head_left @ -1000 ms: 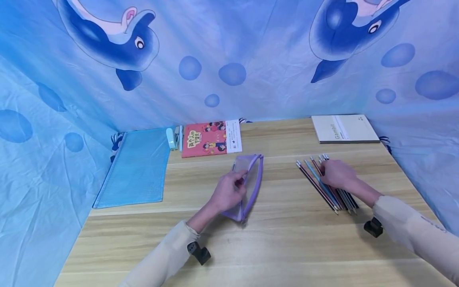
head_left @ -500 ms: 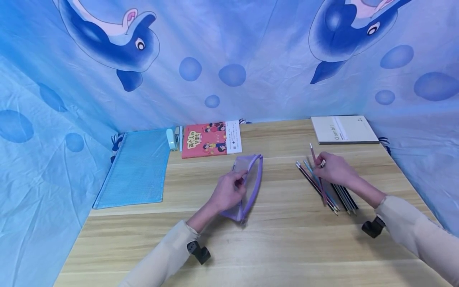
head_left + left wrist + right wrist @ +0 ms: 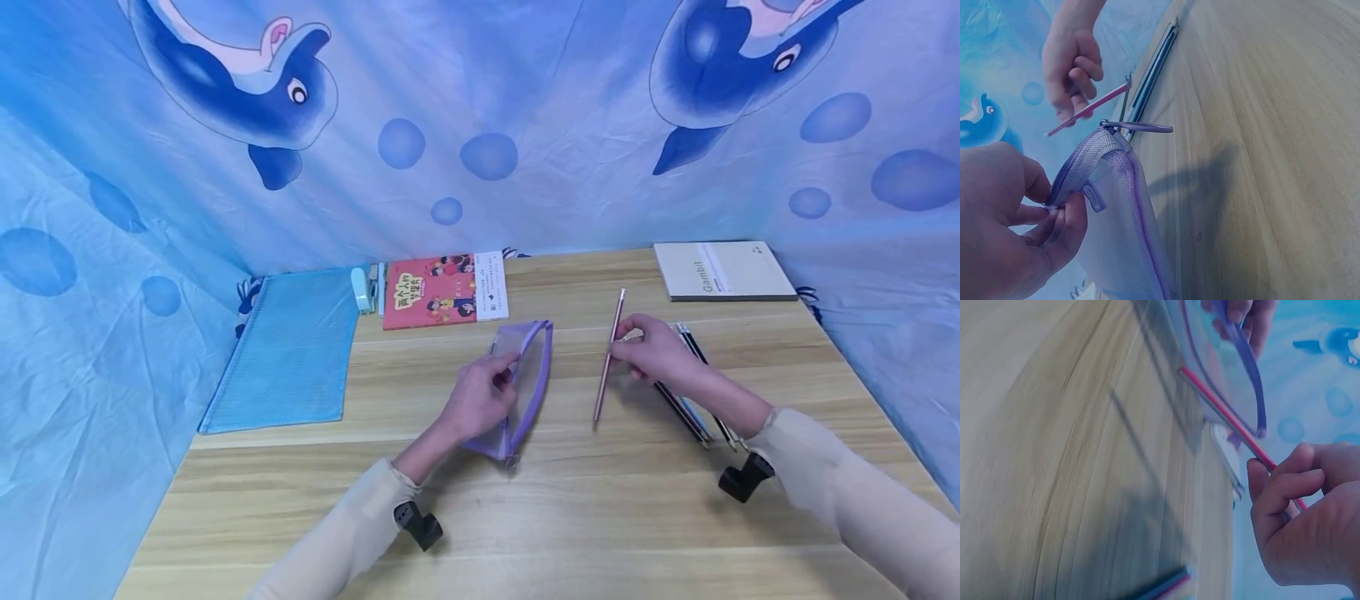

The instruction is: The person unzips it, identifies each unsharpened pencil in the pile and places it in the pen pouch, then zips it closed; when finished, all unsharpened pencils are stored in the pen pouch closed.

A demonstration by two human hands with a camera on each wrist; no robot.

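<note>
Purple mesh pouch (image 3: 1116, 228) seems soft; the left hand (image 3: 480, 400) pinches its rim, the right hand (image 3: 654, 352) a probably stiff pencil (image 3: 604, 382), mid-shaft.

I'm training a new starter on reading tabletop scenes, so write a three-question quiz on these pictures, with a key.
1. Multiple choice: What does the person's left hand pinch?
A) A flat rectangular blue mesh folder
B) A translucent, purple-edged mesh pouch
C) A small light-blue stapler

2. Short answer: What does the person's right hand hold?

3. True or false: In the head view, the rectangular red-covered book lies to the left of the rectangular cream notebook marked Gambit.

Key
1. B
2. A slim reddish pencil
3. True
</note>
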